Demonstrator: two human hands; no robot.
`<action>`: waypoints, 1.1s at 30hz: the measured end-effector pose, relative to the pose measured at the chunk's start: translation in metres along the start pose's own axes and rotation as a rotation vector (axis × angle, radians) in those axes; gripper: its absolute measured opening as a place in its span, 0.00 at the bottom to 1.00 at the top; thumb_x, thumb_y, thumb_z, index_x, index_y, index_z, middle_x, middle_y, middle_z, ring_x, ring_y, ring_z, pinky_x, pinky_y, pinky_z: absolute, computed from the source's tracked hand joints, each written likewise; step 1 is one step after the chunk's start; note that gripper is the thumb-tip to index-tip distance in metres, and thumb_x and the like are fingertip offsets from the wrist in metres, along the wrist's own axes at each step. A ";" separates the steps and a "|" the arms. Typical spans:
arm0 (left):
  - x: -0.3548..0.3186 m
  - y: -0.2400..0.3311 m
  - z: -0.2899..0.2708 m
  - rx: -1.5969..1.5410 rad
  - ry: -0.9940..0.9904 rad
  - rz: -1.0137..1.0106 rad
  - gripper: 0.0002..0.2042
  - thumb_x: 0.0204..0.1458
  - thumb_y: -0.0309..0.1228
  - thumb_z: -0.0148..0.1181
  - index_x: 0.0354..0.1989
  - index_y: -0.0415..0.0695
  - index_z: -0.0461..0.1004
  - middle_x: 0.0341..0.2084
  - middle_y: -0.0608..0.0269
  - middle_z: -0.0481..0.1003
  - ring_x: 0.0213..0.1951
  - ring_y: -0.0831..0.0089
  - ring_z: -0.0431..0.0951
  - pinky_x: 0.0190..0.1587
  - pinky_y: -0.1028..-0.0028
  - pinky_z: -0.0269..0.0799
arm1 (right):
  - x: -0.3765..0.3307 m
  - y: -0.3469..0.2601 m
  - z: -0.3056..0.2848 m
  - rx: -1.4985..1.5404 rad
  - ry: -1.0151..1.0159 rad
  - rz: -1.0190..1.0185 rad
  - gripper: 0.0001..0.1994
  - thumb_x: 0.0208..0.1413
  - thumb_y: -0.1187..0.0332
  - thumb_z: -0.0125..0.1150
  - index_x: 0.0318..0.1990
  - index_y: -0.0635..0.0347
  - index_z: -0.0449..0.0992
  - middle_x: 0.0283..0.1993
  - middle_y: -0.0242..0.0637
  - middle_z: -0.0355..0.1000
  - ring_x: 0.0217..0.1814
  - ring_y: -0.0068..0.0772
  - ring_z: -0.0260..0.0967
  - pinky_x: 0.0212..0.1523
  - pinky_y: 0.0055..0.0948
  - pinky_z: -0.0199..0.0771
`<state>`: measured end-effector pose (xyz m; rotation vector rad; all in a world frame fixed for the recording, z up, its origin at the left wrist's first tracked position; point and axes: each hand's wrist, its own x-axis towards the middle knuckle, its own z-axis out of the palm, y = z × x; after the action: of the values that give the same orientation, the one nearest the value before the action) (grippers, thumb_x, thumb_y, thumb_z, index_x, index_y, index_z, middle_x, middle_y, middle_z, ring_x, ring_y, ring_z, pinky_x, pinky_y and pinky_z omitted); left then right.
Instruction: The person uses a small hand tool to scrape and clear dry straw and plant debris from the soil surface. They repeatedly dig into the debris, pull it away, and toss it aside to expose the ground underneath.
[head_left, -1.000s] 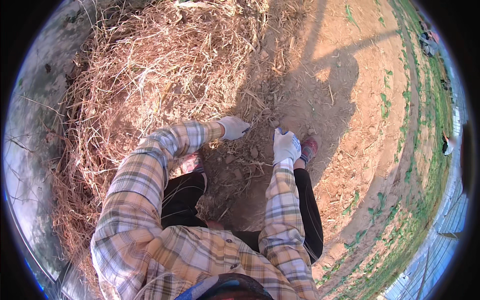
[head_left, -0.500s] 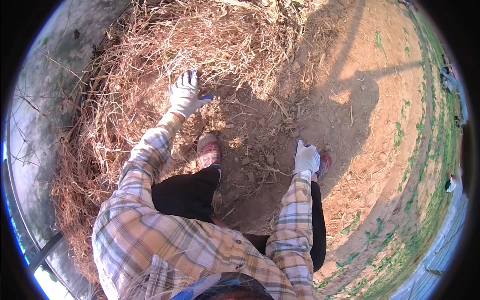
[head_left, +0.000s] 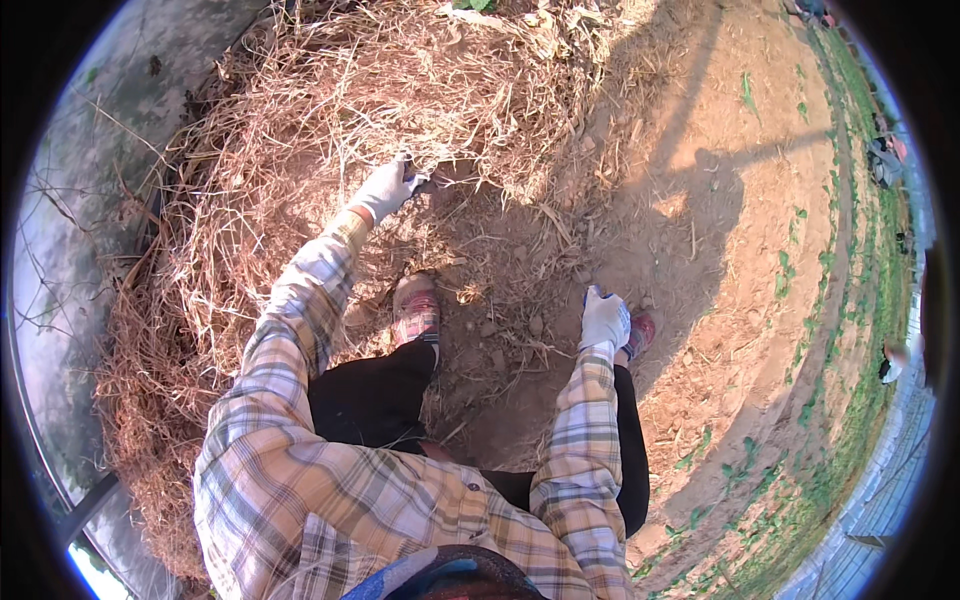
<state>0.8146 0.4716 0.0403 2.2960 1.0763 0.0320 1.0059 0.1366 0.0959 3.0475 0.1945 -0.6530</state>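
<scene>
My left hand (head_left: 385, 190), in a white glove with dark fingertips, reaches to the edge of a heap of dry grass (head_left: 420, 95). Its fingers are curled in on dry stalks beside bare soil. Exactly how many stalks are in the grip is too small to tell. My right hand (head_left: 605, 322), gloved in white and blue, is closed in a loose fist near my right shoe (head_left: 642, 332). Whatever that fist may hold is hidden by the glove. Straw bits and clods lie on the brown soil (head_left: 500, 370) between the two hands.
My left shoe (head_left: 415, 308) stands on the soil below the left hand. A greyish sheet wall (head_left: 90, 200) borders the heap on the left. Rows of small green plants (head_left: 820, 300) run along the right. Other people (head_left: 885, 160) are far off at the right rim.
My left hand has gone from spread fingers to curled ones and moved slightly right and forward against the dry grass. My right hand has barely shifted. The view has tilted slightly.
</scene>
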 end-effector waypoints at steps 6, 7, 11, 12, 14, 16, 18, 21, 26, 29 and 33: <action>0.003 -0.024 -0.012 0.156 0.071 0.055 0.13 0.54 0.36 0.45 0.40 0.38 0.67 0.28 0.40 0.73 0.34 0.45 0.74 0.37 0.55 0.69 | 0.001 0.001 0.009 0.012 0.026 0.009 0.26 0.50 0.46 0.50 0.35 0.64 0.78 0.37 0.51 0.74 0.43 0.49 0.72 0.43 0.41 0.71; 0.003 -0.033 -0.020 0.191 0.100 0.068 0.14 0.55 0.37 0.45 0.40 0.39 0.67 0.28 0.41 0.73 0.34 0.46 0.74 0.37 0.55 0.69 | 0.002 0.000 0.010 0.023 0.024 0.006 0.26 0.50 0.46 0.50 0.35 0.63 0.78 0.37 0.51 0.74 0.43 0.49 0.72 0.43 0.41 0.71; -0.013 -0.049 -0.072 0.353 0.145 -0.004 0.15 0.56 0.39 0.44 0.43 0.40 0.67 0.28 0.45 0.74 0.34 0.50 0.75 0.38 0.57 0.69 | 0.001 0.008 0.008 0.017 0.038 0.008 0.26 0.50 0.46 0.50 0.35 0.64 0.78 0.37 0.52 0.74 0.43 0.49 0.72 0.43 0.41 0.70; -0.019 -0.059 -0.087 0.423 0.168 -0.026 0.16 0.56 0.39 0.44 0.43 0.40 0.68 0.29 0.47 0.75 0.34 0.52 0.75 0.38 0.58 0.69 | -0.005 0.003 0.003 0.040 0.040 -0.006 0.26 0.50 0.46 0.50 0.35 0.65 0.78 0.37 0.53 0.74 0.43 0.50 0.72 0.43 0.42 0.70; -0.024 -0.078 -0.108 0.477 0.243 -0.025 0.16 0.56 0.40 0.43 0.46 0.41 0.67 0.30 0.50 0.75 0.34 0.53 0.75 0.37 0.59 0.70 | -0.009 -0.001 0.001 0.053 0.051 -0.015 0.27 0.50 0.46 0.49 0.35 0.66 0.78 0.37 0.54 0.73 0.43 0.50 0.72 0.43 0.41 0.70; -0.027 -0.089 -0.129 0.541 0.138 -0.101 0.18 0.57 0.40 0.42 0.52 0.45 0.65 0.31 0.49 0.74 0.34 0.54 0.75 0.37 0.59 0.70 | -0.007 -0.004 0.007 0.028 0.056 -0.011 0.27 0.50 0.46 0.48 0.35 0.66 0.78 0.37 0.54 0.73 0.43 0.50 0.72 0.44 0.41 0.70; -0.025 -0.089 -0.135 0.598 0.128 -0.124 0.18 0.57 0.40 0.42 0.53 0.47 0.64 0.32 0.49 0.75 0.34 0.55 0.76 0.37 0.59 0.71 | -0.008 -0.002 0.008 0.034 0.043 0.000 0.27 0.50 0.46 0.47 0.36 0.66 0.78 0.37 0.53 0.74 0.44 0.50 0.72 0.44 0.41 0.70; -0.040 -0.085 -0.145 0.325 0.011 -0.349 0.18 0.58 0.41 0.40 0.54 0.49 0.64 0.35 0.51 0.75 0.36 0.56 0.76 0.38 0.60 0.72 | -0.008 0.008 0.006 0.039 0.043 0.027 0.27 0.50 0.46 0.47 0.37 0.64 0.78 0.39 0.52 0.74 0.45 0.49 0.72 0.44 0.41 0.71; -0.154 -0.233 -0.188 0.625 0.133 -0.683 0.22 0.56 0.44 0.41 0.58 0.52 0.60 0.41 0.46 0.73 0.42 0.50 0.74 0.41 0.55 0.71 | -0.007 0.017 0.002 0.048 0.007 0.038 0.27 0.50 0.45 0.48 0.39 0.63 0.78 0.40 0.52 0.73 0.46 0.48 0.72 0.45 0.40 0.71; -0.288 -0.316 -0.254 0.661 0.195 -1.036 0.22 0.54 0.45 0.46 0.54 0.48 0.66 0.42 0.47 0.73 0.43 0.52 0.75 0.44 0.57 0.71 | -0.008 -0.003 0.004 0.068 0.000 0.001 0.26 0.51 0.46 0.48 0.38 0.62 0.78 0.39 0.50 0.74 0.44 0.48 0.72 0.43 0.41 0.71; -0.405 -0.321 -0.269 0.688 0.209 -1.323 0.21 0.53 0.45 0.48 0.52 0.47 0.68 0.41 0.47 0.74 0.43 0.52 0.75 0.44 0.57 0.71 | -0.017 -0.017 0.000 0.034 0.004 -0.028 0.23 0.51 0.48 0.48 0.37 0.58 0.79 0.38 0.48 0.75 0.43 0.47 0.73 0.42 0.42 0.72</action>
<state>0.2493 0.4796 0.1817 1.5914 2.8125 -0.7138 0.9882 0.1510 0.1035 3.0843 0.2287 -0.6594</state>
